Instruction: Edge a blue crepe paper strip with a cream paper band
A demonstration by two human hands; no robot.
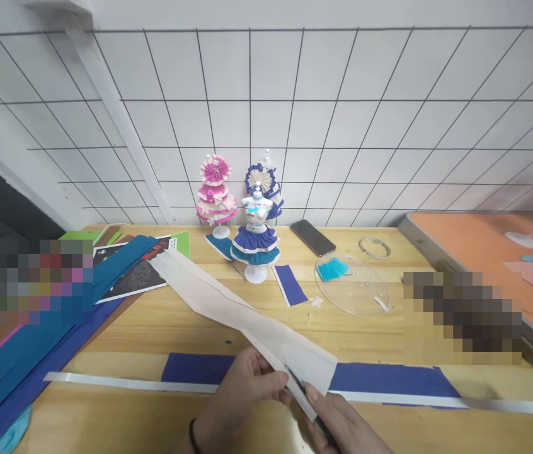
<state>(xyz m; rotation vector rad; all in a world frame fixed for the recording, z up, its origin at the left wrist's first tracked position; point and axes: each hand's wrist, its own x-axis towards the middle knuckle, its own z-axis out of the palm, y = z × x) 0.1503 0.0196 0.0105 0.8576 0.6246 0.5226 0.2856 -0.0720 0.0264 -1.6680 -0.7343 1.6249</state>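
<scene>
A long strip of white crepe paper [229, 306] slants across the table toward me. My left hand [247, 391] pinches its near part between thumb and fingers. My right hand [337, 419] grips dark scissors [295, 376], whose blades lie in the white paper; a narrow band separates along the near edge there. Under both hands lies a strip of dark blue crepe paper [389, 381], with a long thin white strip [153, 383] along it. My hands hide the middle of both. A dark band circles my left wrist.
Small dress forms in paper dresses, one pink [216, 189] and one blue and white [256, 243], stand near the wall. A phone [314, 237], a clear round plate [351, 296] and a wire coil [374, 247] lie right. Teal crepe paper [58, 318] is piled left; an orange-topped table [474, 252] adjoins.
</scene>
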